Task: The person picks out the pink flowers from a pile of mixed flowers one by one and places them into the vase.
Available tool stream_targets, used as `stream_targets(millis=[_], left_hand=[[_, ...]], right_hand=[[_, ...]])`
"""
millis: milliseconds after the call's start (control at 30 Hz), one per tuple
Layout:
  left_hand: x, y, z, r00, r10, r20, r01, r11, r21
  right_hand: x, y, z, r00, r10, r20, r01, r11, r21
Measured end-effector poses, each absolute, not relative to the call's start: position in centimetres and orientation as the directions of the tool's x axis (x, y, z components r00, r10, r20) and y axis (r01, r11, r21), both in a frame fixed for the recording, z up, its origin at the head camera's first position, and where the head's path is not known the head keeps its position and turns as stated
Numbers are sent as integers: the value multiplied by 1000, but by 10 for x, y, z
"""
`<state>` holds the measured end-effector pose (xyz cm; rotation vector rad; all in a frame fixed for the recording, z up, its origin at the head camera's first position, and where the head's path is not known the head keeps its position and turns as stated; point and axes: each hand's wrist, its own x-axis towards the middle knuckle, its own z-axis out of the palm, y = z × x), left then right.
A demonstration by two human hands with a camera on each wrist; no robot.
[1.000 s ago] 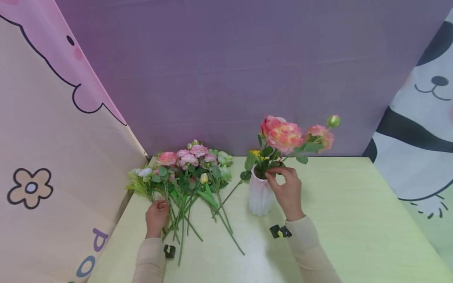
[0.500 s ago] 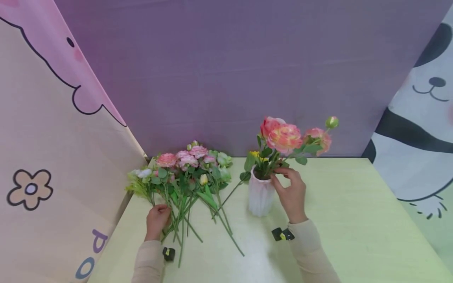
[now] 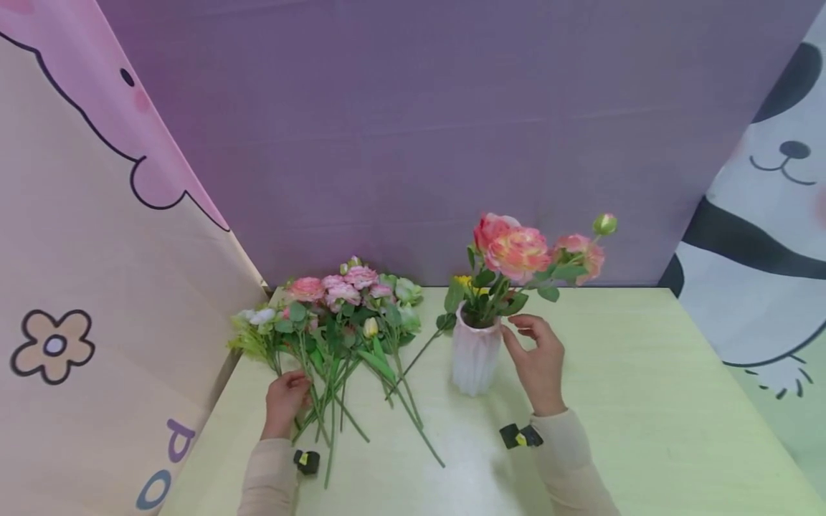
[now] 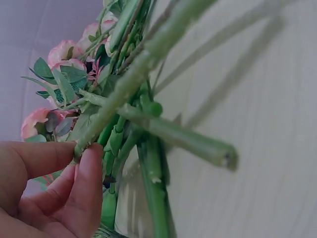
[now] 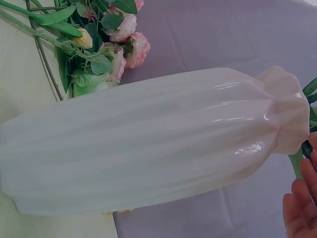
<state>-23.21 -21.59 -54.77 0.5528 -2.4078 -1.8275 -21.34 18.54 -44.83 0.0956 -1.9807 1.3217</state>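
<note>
- So the left hand (image 3: pixel 285 403) is down at the near left of the flower pile (image 3: pixel 345 312), thumb and fingers pinching a green stem (image 4: pixel 130 80). Pretty clear from the left wrist view.
- Another cut stem (image 4: pixel 183 140) crosses that one, with its end poking out to the right.
- Right hand (image 3: pixel 540 365) is just right of the vase (image 3: pixel 476 362), up by the mouth, fingers loosely curved and apart from the thumb. Can't really tell if a fingertip brushes the rim, since that hand is mostly cut off in the right wrist view.
- Vase is standing upright right of the middle of the table (image 3: pixel 645 380), white with a pinkish, wavy top.
- Big pink blooms (image 3: pixel 518 253) sit above the vase with their stems in it, plus a smaller bloom (image 3: pixel 584 256) and a green bud (image 3: pixel 605 224) leaning out to the right.
- A yellow flower (image 3: pixel 462 281) peeks out on the far left side of the vase's leaves.
- The pile is on the far left of the table: pink heads at the far side, stems fanned toward the near edge, a pale yellow tulip (image 3: pixel 371 327) on its right.
- There's a thin stem (image 3: pixel 416 360) between pile and vase.
- Purple cloth (image 3: pixel 419 143) behind everything, panda print (image 3: pixel 794 150) on the right.
</note>
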Motion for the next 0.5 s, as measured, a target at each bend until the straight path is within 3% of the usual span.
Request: stream_targets(millis=[500], left_hand=[[-233, -214, -538, -937, -322, -136, -217, 232, 948]], right_hand=[[-184, 174, -430, -794, 363, 488, -340, 400, -851]])
